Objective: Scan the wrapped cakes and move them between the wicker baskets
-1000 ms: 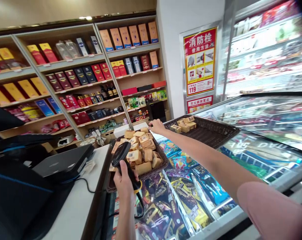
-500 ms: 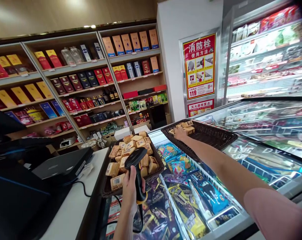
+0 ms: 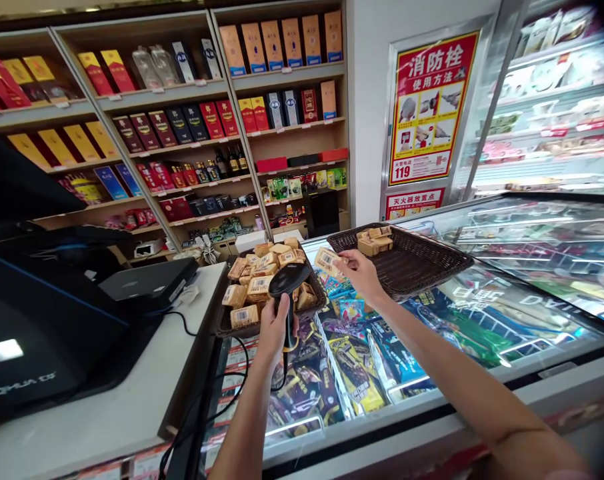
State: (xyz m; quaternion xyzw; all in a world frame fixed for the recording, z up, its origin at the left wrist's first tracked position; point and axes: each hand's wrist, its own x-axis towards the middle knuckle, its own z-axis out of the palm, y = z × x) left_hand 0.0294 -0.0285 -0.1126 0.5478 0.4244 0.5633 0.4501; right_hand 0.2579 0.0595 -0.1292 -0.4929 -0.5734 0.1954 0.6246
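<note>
My left hand (image 3: 274,328) is wrapped round the grip of a black barcode scanner (image 3: 289,279), its head tilted over the left basket. In my right hand (image 3: 361,272), a small tan packet (image 3: 328,261) with a barcode label is pinched between thumb and fingers, held in the air between two baskets. The left dark woven basket (image 3: 223,325) is heaped with similar tan packets (image 3: 260,287). Several more packets (image 3: 375,241) lie at the far left end of the right woven basket (image 3: 432,261), whose other part shows bare weave.
Both baskets rest on a glass-topped chest freezer (image 3: 482,320) full of wrapped ice creams. At left stands a white counter (image 3: 132,393) with a black checkout terminal (image 3: 47,320); the scanner's cable (image 3: 242,380) hangs beside it. Shelves of boxed goods (image 3: 182,123) line the back wall.
My right hand has come out of the right basket, moving left and towards me with a packet. The view has shifted; my left hand still holds the scanner.
</note>
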